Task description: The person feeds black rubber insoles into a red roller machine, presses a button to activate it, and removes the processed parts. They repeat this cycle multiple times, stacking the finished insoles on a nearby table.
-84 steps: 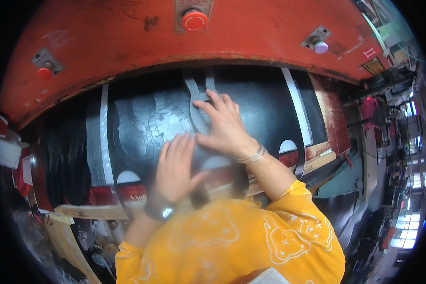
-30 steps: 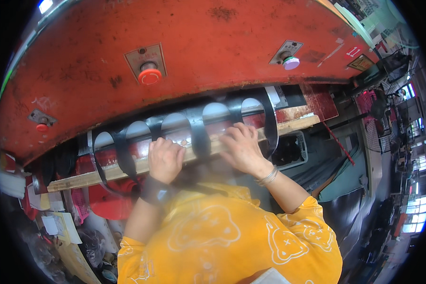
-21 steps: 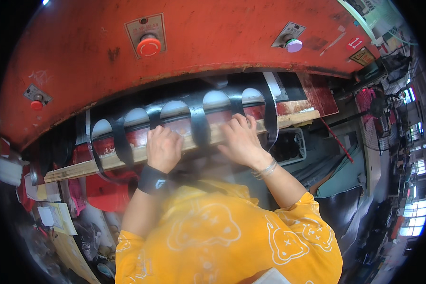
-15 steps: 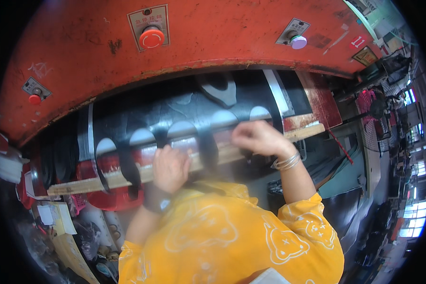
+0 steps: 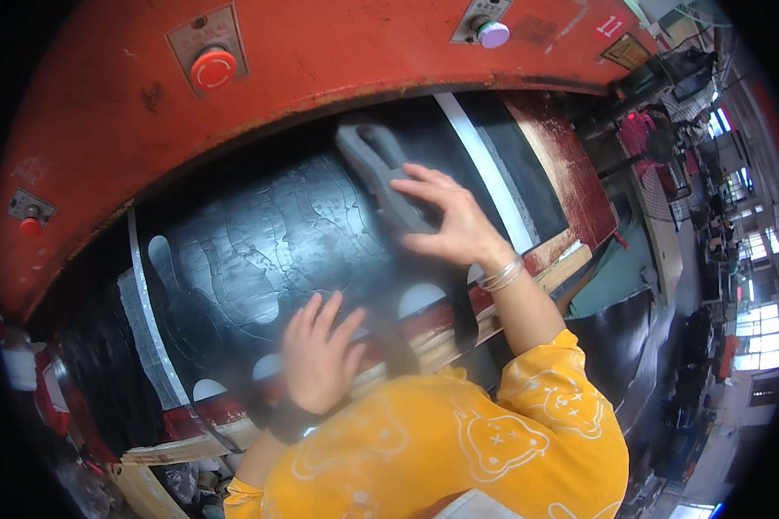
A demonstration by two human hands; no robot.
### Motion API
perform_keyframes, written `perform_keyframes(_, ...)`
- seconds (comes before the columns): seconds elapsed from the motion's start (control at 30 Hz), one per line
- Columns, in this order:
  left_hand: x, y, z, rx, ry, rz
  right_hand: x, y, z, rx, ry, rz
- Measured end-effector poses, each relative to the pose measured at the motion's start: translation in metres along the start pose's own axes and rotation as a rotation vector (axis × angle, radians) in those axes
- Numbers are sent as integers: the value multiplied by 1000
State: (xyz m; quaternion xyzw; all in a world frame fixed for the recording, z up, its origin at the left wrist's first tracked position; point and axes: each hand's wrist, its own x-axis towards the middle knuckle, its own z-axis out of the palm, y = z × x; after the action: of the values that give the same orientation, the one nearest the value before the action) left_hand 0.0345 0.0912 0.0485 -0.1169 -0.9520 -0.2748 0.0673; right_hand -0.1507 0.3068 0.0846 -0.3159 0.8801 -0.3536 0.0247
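Observation:
A shiny black sheet [image 5: 260, 225], marked with several sole-shaped outlines, lies on the machine bed. At its far right, my right hand [image 5: 452, 218] grips a grey, sole-shaped cutting die [image 5: 379, 177], fingers on one side and thumb on the other. The die looks tilted over the sheet; I cannot tell whether it touches it. My left hand [image 5: 323, 356] is by the sheet's near edge, fingers spread and nothing in it. Along that edge are half-round cutouts, such as the one [image 5: 421, 299] between my hands, with black strips hanging past the edge.
A red machine body [image 5: 320, 52] spans the far side, with a red push button [image 5: 213, 67] and a pale purple one [image 5: 492, 35]. White strips [image 5: 485, 169] border the sheet. A wooden rail [image 5: 571, 264] edges the bed. At right stands a fan [image 5: 666, 143].
My right hand has gone from the near edge to the die and taken hold of it. My left hand has opened out. The view has shifted, showing more of the sheet.

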Motion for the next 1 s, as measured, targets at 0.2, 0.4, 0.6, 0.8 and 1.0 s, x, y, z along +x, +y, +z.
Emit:
perform_keyframes(0.2,-8,2,3,-23,11,4,-18,22,-14,-375,37,80)
perform_keyframes(0.4,7,3,4,-77,82,33,-5,38,-35,-366,32,43)
perform_keyframes(0.6,10,-21,-7,-423,185,-4,43,66,-50,-243,678,40)
perform_keyframes(0.8,31,-43,5,-238,220,-33,108,69,-64,-99,1107,-90)
perform_keyframes(1.0,68,-70,16,13,278,15,63,77,-27,-239,678,68)
